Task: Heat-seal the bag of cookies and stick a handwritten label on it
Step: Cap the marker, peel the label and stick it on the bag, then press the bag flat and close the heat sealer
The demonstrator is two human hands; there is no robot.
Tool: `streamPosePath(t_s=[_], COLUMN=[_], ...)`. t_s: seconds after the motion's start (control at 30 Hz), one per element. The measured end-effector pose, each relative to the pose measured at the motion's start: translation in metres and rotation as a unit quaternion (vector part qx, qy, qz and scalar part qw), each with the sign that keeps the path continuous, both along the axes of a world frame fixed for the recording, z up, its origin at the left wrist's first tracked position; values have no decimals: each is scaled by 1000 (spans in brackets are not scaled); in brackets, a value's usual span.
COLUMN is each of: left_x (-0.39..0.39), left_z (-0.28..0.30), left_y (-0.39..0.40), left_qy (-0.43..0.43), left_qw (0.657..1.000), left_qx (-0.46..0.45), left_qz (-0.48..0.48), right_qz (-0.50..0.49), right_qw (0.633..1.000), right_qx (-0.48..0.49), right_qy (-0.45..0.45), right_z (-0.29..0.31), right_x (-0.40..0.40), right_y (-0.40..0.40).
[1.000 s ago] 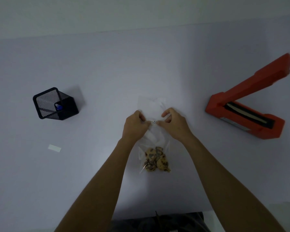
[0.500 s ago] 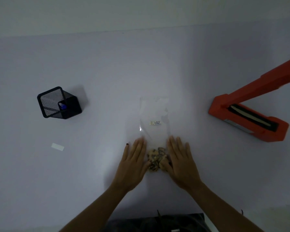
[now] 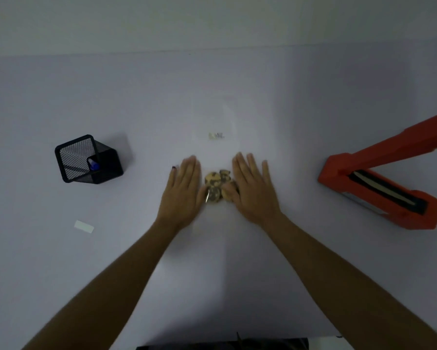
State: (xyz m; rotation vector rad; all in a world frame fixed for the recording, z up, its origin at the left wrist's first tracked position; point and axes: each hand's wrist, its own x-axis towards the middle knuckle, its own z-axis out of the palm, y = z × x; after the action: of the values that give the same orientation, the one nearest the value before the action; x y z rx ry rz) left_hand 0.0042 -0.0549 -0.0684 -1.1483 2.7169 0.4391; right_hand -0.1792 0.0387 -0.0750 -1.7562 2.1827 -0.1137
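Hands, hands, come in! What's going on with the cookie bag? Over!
Left hand and right hand flat, flanking the cookies. Bag on the table, unsealed. Sealer open at right. Nothing in the way.

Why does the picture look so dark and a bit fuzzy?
Head view: dim light throughout; the clear bag nearly vanishes against the table, and its small sticker is smeared by blur; the pen holder throws a soft shadow to its right.

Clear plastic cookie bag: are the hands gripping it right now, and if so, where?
Nothing is gripped. The left hand and right hand lie flat with straight fingers on either side of the cookies at the near end of the clear plastic cookie bag, apparently pressing it.
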Motion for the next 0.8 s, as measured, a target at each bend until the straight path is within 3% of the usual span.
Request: streamPosePath(t_s=[0.17,0.37,0.53,0.8], left_x=[-19,-26,-20,18], left_z=[6,9,18,31], left_y=[-53,-66,-50,21], left_qy=[-13,-17,-1,16], left_qw=[1000,1000,999,997], left_qx=[-6,-4,-9,42], left_qz=[16,22,46,68], right_qz=[16,8,-13,-55], right_qw=[1000,1000,1000,998], right_qx=[6,1,-20,32], right_qy=[12,11,-2,3], right_z=[3,7,20,29], right_x=[-21,-28,-20,23], right_y=[-60,-75,-54,34])
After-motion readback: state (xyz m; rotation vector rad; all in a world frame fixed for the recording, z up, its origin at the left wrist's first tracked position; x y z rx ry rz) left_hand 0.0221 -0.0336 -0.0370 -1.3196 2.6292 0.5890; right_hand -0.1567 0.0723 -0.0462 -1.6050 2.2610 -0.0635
